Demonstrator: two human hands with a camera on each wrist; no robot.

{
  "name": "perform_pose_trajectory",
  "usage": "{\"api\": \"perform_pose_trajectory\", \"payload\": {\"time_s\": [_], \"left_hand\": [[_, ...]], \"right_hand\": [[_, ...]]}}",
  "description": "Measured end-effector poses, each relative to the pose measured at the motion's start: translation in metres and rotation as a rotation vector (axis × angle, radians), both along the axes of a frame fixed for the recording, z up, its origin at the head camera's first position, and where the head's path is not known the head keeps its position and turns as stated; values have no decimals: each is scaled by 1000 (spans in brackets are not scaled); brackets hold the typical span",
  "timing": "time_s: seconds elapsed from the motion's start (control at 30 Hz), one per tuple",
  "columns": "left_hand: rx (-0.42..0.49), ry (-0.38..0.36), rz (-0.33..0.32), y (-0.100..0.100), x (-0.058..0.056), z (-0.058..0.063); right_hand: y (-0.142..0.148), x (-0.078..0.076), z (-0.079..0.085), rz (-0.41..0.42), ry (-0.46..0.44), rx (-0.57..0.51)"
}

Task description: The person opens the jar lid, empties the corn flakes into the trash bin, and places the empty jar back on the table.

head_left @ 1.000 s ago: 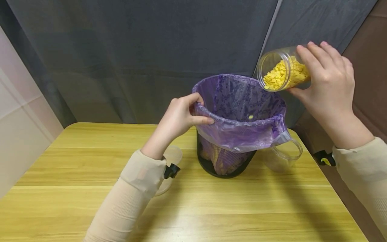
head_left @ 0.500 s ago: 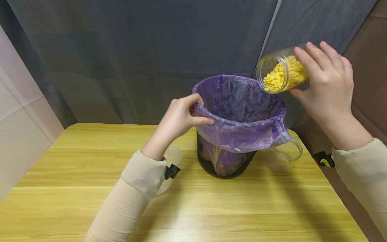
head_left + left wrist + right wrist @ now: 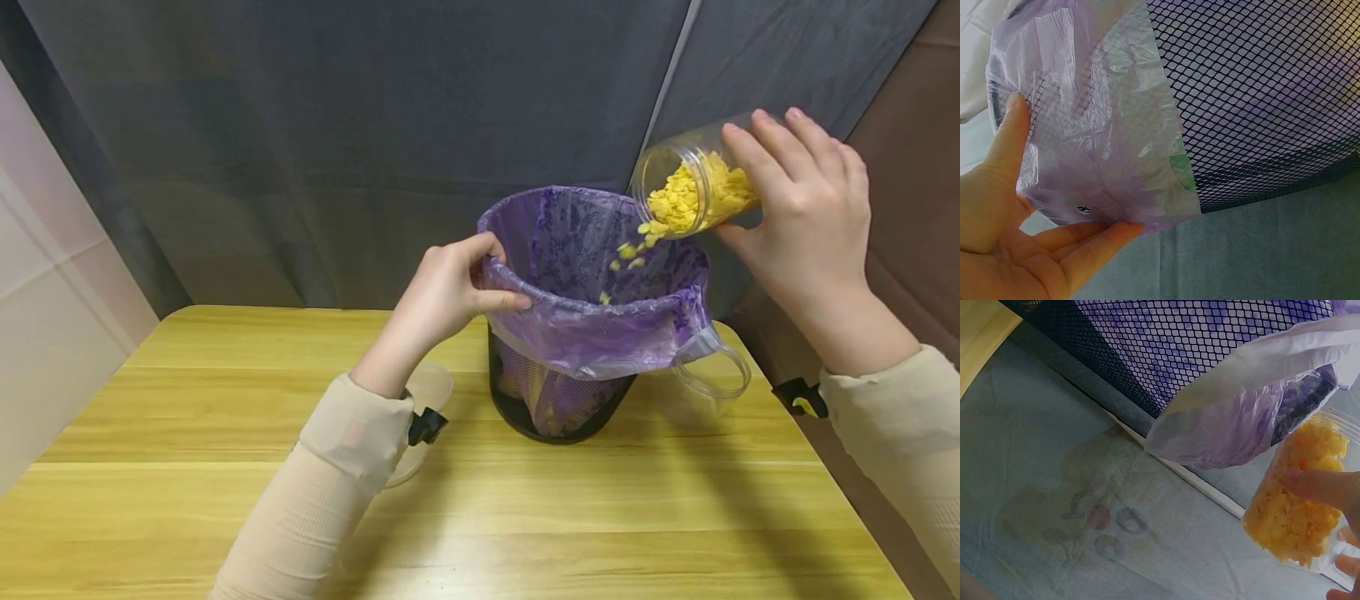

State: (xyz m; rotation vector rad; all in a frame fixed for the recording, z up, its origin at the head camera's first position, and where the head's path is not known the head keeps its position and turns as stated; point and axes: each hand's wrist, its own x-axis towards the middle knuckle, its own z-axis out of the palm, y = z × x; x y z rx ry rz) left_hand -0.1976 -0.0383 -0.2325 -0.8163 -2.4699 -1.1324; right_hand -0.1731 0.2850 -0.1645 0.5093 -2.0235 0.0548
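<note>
A black mesh trash can lined with a purple plastic bag stands upright on the table. My left hand grips its bagged rim on the left side, thumb outside. In the left wrist view the thumb and fingers hold the folded-over bag against the mesh. My right hand holds a clear plastic jar tipped on its side above the rim, its mouth facing left. Yellow flakes fill the jar's lower side, and several fall from its mouth into the bag.
A second clear jar stands to the right of the can, partly behind the bag's edge. Clear lids lie on the wooden table, partly hidden by the left forearm. A grey curtain hangs behind the table.
The jar in my right hand has moved slightly left and down, and flakes now spill from its mouth. The left hand and the trash can have stayed put.
</note>
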Motion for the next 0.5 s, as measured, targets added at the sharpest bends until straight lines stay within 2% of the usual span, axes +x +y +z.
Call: {"api": "perform_pose_trajectory", "payload": {"time_s": [0.5], "left_hand": [[2,5,0,0,0,0]], "right_hand": [[0,1,-2,10,8,12]]}}
